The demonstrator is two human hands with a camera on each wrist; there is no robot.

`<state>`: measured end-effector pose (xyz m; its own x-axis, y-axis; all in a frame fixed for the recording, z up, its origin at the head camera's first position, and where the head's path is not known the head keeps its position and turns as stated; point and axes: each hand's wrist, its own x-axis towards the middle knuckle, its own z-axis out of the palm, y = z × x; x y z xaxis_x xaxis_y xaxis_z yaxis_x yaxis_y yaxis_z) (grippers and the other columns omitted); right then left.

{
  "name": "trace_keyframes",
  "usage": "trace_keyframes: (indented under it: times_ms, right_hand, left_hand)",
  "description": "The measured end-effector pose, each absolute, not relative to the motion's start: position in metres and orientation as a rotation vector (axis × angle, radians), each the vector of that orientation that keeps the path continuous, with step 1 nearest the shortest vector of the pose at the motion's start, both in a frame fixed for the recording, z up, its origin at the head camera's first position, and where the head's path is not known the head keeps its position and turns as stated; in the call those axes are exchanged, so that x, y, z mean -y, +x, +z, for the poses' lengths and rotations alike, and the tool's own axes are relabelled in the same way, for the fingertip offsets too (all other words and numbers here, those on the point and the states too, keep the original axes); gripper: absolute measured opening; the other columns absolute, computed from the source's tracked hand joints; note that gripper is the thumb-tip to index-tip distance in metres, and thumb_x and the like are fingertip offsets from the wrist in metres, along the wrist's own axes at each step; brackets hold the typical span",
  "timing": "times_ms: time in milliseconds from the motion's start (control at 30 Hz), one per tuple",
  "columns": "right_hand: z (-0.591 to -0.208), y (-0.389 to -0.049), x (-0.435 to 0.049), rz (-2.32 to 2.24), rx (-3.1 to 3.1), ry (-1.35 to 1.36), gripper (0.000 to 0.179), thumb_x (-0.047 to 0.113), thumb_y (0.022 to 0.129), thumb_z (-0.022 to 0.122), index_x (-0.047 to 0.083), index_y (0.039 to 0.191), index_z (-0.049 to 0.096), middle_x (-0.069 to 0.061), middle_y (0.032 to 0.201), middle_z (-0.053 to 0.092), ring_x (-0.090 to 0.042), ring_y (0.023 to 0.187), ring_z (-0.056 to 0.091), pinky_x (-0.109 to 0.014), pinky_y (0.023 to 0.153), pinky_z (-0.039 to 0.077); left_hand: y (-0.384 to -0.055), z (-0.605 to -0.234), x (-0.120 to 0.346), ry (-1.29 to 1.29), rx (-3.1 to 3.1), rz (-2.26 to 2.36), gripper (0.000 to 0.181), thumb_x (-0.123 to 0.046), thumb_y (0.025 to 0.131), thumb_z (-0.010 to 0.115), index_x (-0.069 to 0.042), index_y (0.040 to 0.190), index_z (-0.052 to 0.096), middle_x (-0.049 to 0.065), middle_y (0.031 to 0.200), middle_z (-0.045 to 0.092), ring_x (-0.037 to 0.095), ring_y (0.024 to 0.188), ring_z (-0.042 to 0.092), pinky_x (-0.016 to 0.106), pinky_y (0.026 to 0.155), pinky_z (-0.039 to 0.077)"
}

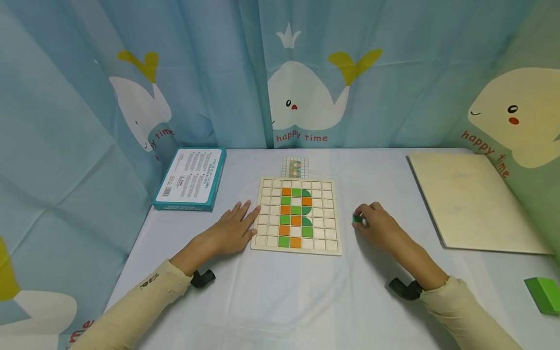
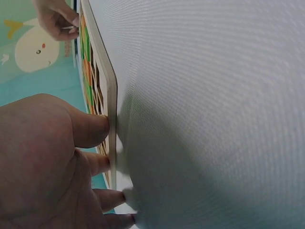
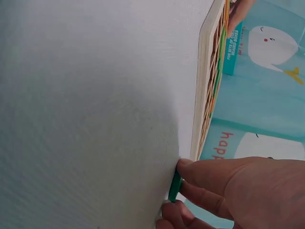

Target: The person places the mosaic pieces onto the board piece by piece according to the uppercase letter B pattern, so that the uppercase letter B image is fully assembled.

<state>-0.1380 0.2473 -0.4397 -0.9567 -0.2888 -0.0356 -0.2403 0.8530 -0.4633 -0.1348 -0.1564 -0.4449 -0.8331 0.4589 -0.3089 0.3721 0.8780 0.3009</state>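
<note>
A wooden grid board [image 1: 318,213] lies flat on the table, with orange square tiles [image 1: 295,242], green square tiles [image 1: 284,241] and rounded dark green tiles [image 1: 306,221] set in a letter-like pattern. My left hand [image 1: 235,230] rests at the board's left edge, fingers spread, with the thumb [image 2: 93,130] and a finger touching its rim. To the right of the board, my right hand [image 1: 379,224] pinches a small dark green tile [image 3: 175,186] between thumb and fingers, close to the tabletop. The tile's full outline is partly covered by the fingers.
Behind the board lies a small printed pattern card [image 1: 295,167]. A teal and white box [image 1: 189,176] sits at the back left. On the right are a large pale flat panel [image 1: 477,199] and a green block [image 1: 544,294]. Whale-print curtains [image 1: 236,73] surround the table.
</note>
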Motion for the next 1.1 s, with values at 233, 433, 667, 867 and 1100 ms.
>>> trace_keyframes:
  times_ms: [233,433,667,867,1100]
  right_hand:
    - [-0.441,-0.136,-0.245,-0.696,-2.959,-0.444,0.020,0.000,0.097,0.071,-0.009,0.115,0.066,-0.029,0.109,0.061,-0.034,0.090,0.064,-0.049,0.076,0.057]
    - [-0.438,-0.133,-0.237,-0.742,-2.959,-0.500,0.019,0.000,0.097,0.070,-0.008,0.114,0.067,-0.026,0.110,0.062,-0.033,0.093,0.065,-0.048,0.080,0.057]
    - [-0.431,-0.116,-0.204,-0.748,-2.914,-0.730,0.018,0.003,0.095,0.076,-0.002,0.112,0.070,-0.014,0.107,0.062,-0.021,0.087,0.065,-0.036,0.075,0.059]
    - [-0.438,-0.100,-0.173,-0.689,-2.864,-0.999,0.017,0.003,0.092,0.080,0.003,0.106,0.071,-0.006,0.101,0.060,-0.010,0.081,0.056,-0.025,0.071,0.055]
    - [-0.446,-0.101,-0.157,-0.705,-2.869,-1.165,0.019,0.003,0.090,0.083,0.009,0.102,0.068,-0.003,0.095,0.061,-0.011,0.079,0.057,-0.023,0.071,0.054]
  left_hand:
    - [-0.134,-0.444,0.156,0.621,-2.672,0.328,0.066,-0.039,0.114,0.040,-0.015,0.171,0.018,0.019,0.177,0.008,0.044,0.163,0.006,0.063,0.128,0.016]
    - [-0.134,-0.445,0.156,0.616,-2.668,0.330,0.066,-0.039,0.114,0.039,-0.015,0.171,0.018,0.019,0.177,0.008,0.043,0.163,0.005,0.063,0.129,0.016]
    - [-0.135,-0.445,0.156,0.615,-2.669,0.310,0.066,-0.040,0.114,0.038,-0.015,0.171,0.017,0.019,0.177,0.007,0.043,0.163,0.005,0.062,0.129,0.016]
    - [-0.135,-0.445,0.157,0.622,-2.673,0.312,0.066,-0.040,0.114,0.040,-0.014,0.171,0.018,0.020,0.177,0.008,0.044,0.163,0.006,0.064,0.128,0.017]
    - [-0.136,-0.446,0.156,0.617,-2.666,0.309,0.066,-0.041,0.114,0.038,-0.015,0.171,0.016,0.019,0.177,0.007,0.043,0.163,0.005,0.063,0.129,0.016]
